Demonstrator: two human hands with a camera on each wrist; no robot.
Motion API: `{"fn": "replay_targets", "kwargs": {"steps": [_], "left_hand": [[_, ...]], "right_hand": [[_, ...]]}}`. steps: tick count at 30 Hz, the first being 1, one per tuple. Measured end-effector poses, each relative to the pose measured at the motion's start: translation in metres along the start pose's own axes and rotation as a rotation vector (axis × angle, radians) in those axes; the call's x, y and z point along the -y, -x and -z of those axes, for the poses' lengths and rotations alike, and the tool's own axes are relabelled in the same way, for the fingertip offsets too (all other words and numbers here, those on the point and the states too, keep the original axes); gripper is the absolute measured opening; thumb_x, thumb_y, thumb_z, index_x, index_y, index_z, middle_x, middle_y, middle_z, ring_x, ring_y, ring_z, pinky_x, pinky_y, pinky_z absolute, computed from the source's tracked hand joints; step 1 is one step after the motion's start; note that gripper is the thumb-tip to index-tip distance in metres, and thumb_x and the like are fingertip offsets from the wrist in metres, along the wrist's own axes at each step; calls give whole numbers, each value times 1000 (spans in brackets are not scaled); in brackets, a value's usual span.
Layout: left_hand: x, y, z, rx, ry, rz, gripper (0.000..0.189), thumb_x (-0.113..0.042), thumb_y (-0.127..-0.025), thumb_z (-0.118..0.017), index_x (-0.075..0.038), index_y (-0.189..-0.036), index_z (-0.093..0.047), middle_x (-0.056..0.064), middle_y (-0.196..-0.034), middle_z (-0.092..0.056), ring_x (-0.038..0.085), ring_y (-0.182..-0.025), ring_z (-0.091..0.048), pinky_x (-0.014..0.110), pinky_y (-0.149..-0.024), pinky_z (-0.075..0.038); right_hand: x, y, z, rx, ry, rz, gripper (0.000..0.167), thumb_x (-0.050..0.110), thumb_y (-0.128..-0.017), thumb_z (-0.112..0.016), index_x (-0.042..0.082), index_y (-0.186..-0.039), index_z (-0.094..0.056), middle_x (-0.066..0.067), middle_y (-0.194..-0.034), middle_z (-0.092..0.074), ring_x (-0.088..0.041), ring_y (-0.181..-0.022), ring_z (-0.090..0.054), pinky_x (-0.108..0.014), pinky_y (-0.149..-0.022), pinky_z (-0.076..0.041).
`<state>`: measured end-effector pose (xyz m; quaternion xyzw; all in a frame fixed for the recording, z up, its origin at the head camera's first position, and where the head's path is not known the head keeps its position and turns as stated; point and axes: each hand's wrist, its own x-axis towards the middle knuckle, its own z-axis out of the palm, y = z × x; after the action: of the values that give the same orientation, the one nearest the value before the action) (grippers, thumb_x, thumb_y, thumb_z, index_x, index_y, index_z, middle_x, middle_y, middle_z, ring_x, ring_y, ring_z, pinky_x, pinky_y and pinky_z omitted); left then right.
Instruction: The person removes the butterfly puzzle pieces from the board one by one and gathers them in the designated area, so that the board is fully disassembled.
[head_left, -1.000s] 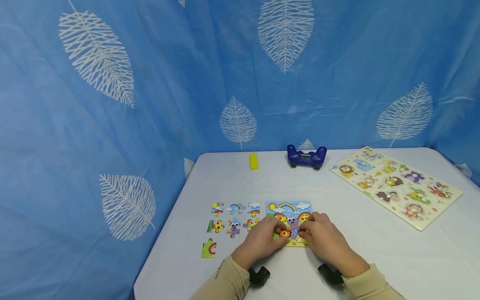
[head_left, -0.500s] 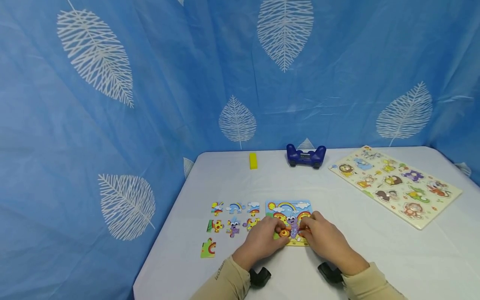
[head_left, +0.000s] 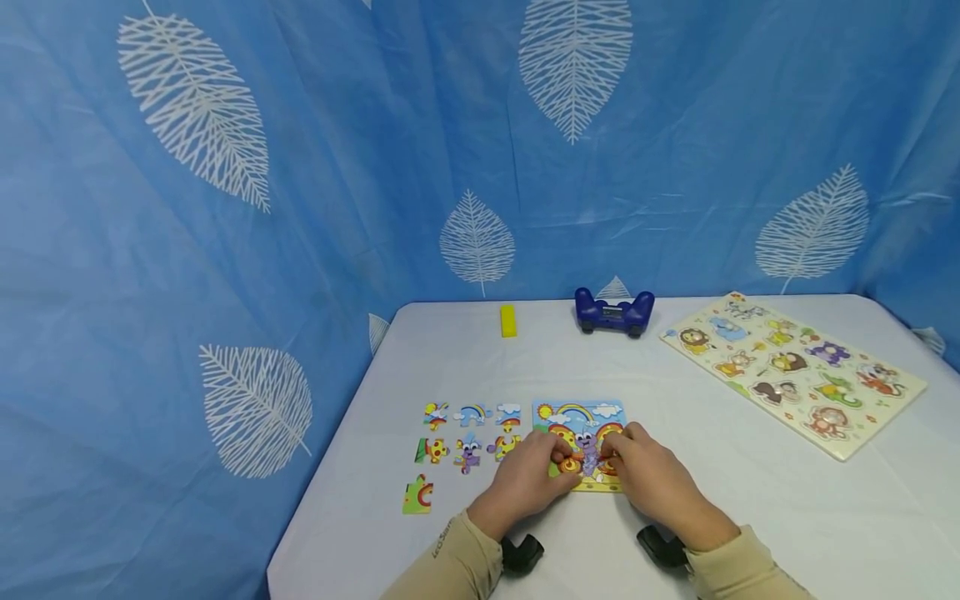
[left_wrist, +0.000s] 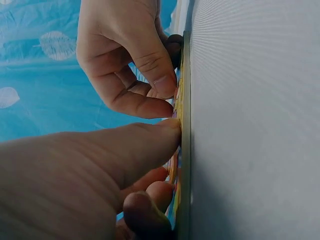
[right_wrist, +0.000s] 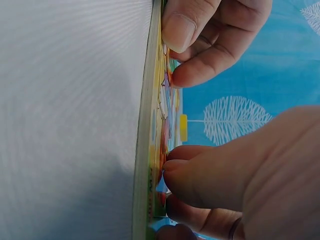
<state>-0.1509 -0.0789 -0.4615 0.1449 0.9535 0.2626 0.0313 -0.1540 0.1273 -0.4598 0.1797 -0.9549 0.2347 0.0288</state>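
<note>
A picture puzzle board (head_left: 577, 412) lies flat on the table, showing a purple butterfly, a rainbow and a sun. My left hand (head_left: 523, 482) rests fingertips and thumb on its lower left part. From the other side, my right hand (head_left: 654, 477) touches the lower right wing. In the left wrist view, the left thumb (left_wrist: 155, 137) presses near the front edge of the board (left_wrist: 186, 150). The right wrist view has the right thumb (right_wrist: 200, 175) against the picture, its tip close to the index finger. My hands cover part of the lower picture.
Several loose puzzle pieces (head_left: 467, 454) lie in rows left of the board, one partly behind my left hand. Farther back are a yellow block (head_left: 507, 321) and a blue game controller (head_left: 613, 313). An animal puzzle board (head_left: 795, 367) lies at the right on the white tabletop (head_left: 420, 350).
My right fingers have shifted slightly, and more of the red-spotted lower right wing shows beneath them. The left hand stays nearly in place. Loose pieces have not moved.
</note>
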Motion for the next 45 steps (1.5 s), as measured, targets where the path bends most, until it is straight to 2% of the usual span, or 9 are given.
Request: {"fn": "replay_targets", "kwargs": {"steps": [7,12,17,23,26,31,35,40,45], "left_hand": [[0,0,1,-10,13,-9,29,-33,-88,-83,-22,-107,-64,-13,-92,-56,-1,-78,-47,18,-68,-41],[-2,0,0,-4,42,-1,32,-32,-88,-84,-23,-108,-61,-14,-90,-59,-2,-77,-51,19,-67,-42],[-3,-1,0,-6,80,3,31,-29,-87,-85,-23,-107,-62,-14,-87,-61,-2,-75,-53,19,-66,-43],[-4,-1,-1,-38,101,-10,21,-25,-92,-79,-23,-108,-66,-14,-86,-61,-2,-74,-51,20,-64,-42],[-4,0,-1,-49,177,-5,17,-22,-94,-77,-24,-108,-67,-14,-87,-60,-1,-68,-51,21,-62,-42],[-4,2,0,-54,396,-12,11,-18,-98,-72,-24,-107,-70,-13,-87,-62,1,-58,-51,22,-55,-43],[-4,3,2,-89,526,-14,10,-15,-98,-69,-21,-105,-73,-12,-84,-63,1,-64,-55,21,-58,-47],[-2,2,4,-153,629,-3,10,-15,-97,-69,-17,-105,-75,-8,-83,-66,3,-71,-61,22,-63,-50],[-2,9,11,-182,659,21,10,-18,-96,-71,-17,-105,-76,-6,-85,-68,5,-74,-63,24,-64,-51]], "right_hand": [[0,-1,0,-14,-1,10,18,1,-93,-69,19,-92,-69,-1,-91,-53,-11,-65,-49,-33,-61,-47],[2,0,2,-3,-1,3,17,2,-94,-69,19,-93,-69,-1,-90,-53,-12,-65,-49,-33,-60,-46],[3,1,3,11,-4,3,16,2,-94,-69,19,-93,-69,-2,-90,-53,-12,-65,-48,-33,-59,-45],[0,1,2,-11,12,19,16,2,-93,-70,19,-93,-70,0,-89,-52,-10,-64,-47,-31,-58,-44],[-1,2,1,-21,10,25,16,2,-93,-71,19,-93,-70,0,-88,-52,-10,-64,-46,-30,-58,-43],[-1,2,2,-26,1,29,16,2,-93,-71,18,-94,-69,0,-88,-51,-11,-63,-45,-29,-57,-42],[0,1,2,-17,1,23,15,3,-95,-69,18,-94,-69,0,-88,-51,-11,-64,-46,-30,-58,-42],[0,1,3,-18,10,18,12,5,-95,-70,17,-98,-71,0,-88,-51,-11,-64,-45,-29,-57,-42],[-1,2,0,-22,-5,23,12,6,-94,-71,17,-97,-71,0,-88,-50,-11,-63,-44,-29,-57,-41]]}}
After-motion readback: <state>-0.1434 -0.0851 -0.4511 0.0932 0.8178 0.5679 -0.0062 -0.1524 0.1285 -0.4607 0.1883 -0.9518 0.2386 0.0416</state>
